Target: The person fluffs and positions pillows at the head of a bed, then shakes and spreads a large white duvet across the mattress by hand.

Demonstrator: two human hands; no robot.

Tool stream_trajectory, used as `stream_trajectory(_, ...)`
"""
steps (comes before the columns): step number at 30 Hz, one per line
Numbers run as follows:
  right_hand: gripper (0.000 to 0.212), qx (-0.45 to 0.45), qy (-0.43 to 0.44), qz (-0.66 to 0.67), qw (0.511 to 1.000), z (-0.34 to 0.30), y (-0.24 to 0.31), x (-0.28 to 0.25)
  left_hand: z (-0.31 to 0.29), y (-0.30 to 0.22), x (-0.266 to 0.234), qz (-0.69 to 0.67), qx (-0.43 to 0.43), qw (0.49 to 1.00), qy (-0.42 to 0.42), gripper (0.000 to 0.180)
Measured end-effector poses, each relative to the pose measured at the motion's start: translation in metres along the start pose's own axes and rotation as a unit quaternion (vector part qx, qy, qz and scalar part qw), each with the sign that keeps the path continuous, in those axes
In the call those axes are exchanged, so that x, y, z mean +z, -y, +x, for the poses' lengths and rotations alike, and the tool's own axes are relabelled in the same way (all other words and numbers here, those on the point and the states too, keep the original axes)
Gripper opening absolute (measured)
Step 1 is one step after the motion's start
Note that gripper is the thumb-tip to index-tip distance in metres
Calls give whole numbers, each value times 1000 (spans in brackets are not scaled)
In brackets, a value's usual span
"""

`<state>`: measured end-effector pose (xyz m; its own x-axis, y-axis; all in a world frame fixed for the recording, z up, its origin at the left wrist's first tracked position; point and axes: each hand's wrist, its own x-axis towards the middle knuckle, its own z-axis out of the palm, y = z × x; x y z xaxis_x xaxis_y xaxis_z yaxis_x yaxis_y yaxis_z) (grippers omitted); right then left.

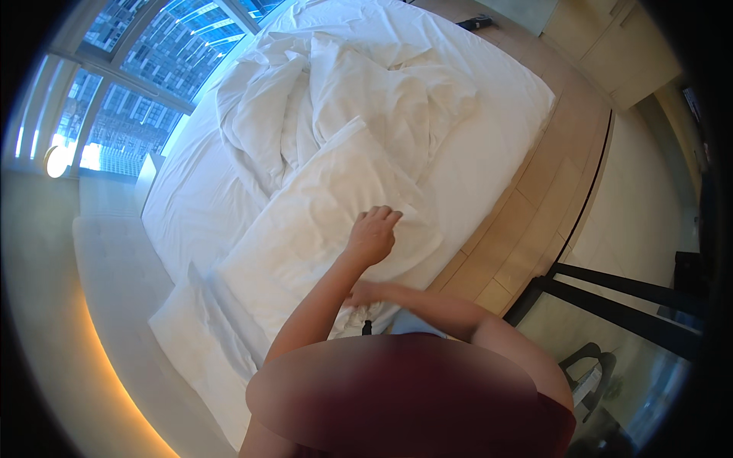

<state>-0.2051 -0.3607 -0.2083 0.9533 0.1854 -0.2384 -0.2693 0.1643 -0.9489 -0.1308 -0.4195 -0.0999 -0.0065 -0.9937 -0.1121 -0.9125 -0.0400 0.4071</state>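
Note:
A large white pillow [305, 210] lies on the bed in front of me, one corner pointing away toward the rumpled white duvet [382, 84]. My left hand [374, 235] rests over the pillow's right part, back up, with its bent fingers slightly apart. Close to my body, my right hand [365, 294] is beside the pillow's near edge, smeared by motion and partly behind my left forearm. What its fingers do cannot be made out. Under the two arms, a small dark clip-like thing [367, 327] shows against white cloth.
Another white pillow [202, 324] lies at the left, by the pale headboard [114, 252]. Windows [168, 69] stand beyond the bed at the far left. Along the bed's right side runs a wooden floor [527, 221], with dark bars [611, 305] at the lower right.

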Motion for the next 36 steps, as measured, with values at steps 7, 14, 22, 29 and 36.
stream_trajectory(7, 41, -43, 148, -139, 978, -28, 43, 25, 62, 30, 74, 268, 121, 943, 158, 52)
stream_trajectory(14, 20, 13, -447, -252, 858, -66, 2, -91, 10, 58, 28, 172, -106, 866, 458, 22)
stream_trajectory(22, 39, 65, -590, -508, 624, 20, 6, -130, -33, 126, 9, -436, -494, 724, 205, 36)
stream_trajectory(29, 39, -101, -580, -237, 773, 32, 72, -226, 13, 92, 61, -665, -352, 601, -270, 29)
stream_trajectory(36, 42, -344, -355, -265, 828, 3, 162, -169, 62, 53, -5, -156, -150, 847, -485, 47)
